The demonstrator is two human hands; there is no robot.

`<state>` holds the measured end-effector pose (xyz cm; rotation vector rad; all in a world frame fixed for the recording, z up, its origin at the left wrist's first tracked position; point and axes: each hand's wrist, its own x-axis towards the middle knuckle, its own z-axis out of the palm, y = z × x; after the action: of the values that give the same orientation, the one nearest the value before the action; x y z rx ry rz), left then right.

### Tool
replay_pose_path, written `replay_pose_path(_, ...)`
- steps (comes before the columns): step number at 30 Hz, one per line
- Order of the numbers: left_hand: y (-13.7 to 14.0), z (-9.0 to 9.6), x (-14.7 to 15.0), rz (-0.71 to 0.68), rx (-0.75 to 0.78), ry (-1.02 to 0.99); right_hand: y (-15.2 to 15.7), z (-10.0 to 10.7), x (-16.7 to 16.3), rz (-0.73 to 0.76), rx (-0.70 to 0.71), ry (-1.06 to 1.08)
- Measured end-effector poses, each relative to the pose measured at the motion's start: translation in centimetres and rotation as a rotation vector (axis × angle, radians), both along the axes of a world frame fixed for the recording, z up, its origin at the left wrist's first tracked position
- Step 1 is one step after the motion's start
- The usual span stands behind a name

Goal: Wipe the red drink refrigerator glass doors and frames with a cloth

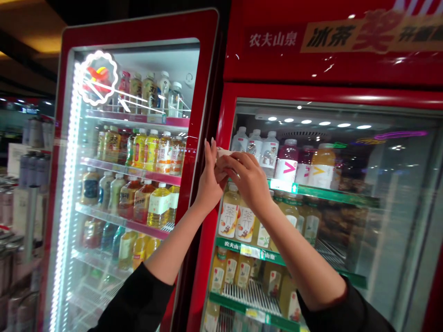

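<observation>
My left hand [210, 179] and my right hand [247, 174] meet in front of the red frame between two drink fridges. A small white thing [224, 151] shows just above my right fingers; most of it is hidden and I cannot make out its kind. My right fingers are bent and closed around it. On the left hand, two fingers point upward beside the white thing, while its thumb side meets the right fingers. Behind my right hand stand clear white-labelled bottles [269, 150] on the right fridge's upper shelf, with tea bottles [246, 222] below.
The left fridge [210, 69] holds several shelves of bottled drinks behind a lit front. A red fridge header [270, 55] with Chinese lettering spans the top right. A green shelf edge [341, 195] runs inside the right fridge. Shelves of cylindrical containers [32, 168] stand at far left.
</observation>
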<state>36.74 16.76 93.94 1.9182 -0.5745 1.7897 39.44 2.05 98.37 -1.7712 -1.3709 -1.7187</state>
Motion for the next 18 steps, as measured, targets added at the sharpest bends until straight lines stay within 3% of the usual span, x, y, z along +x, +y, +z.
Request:
replay_pose_path(6,0.4,-3.6,0.1,0.057,-0.091,0.032,0.7,0.4,0.0,-0.019,0.030,-0.057)
replay_pose_path(12,-0.5,-7.1,0.7,-0.002,-0.237,0.046,-0.4,-0.7,0.2,0.008,-0.185,-0.088)
replay_pose_path(15,-0.6,-7.9,1.1,0.042,-0.240,0.060,-1.9,-1.7,0.7,-0.039,-0.131,-0.132)
replay_pose_path(18,-0.7,-8.3,1.4,0.105,-0.197,0.049,-1.5,-2.3,1.0,-0.059,-0.046,-0.100)
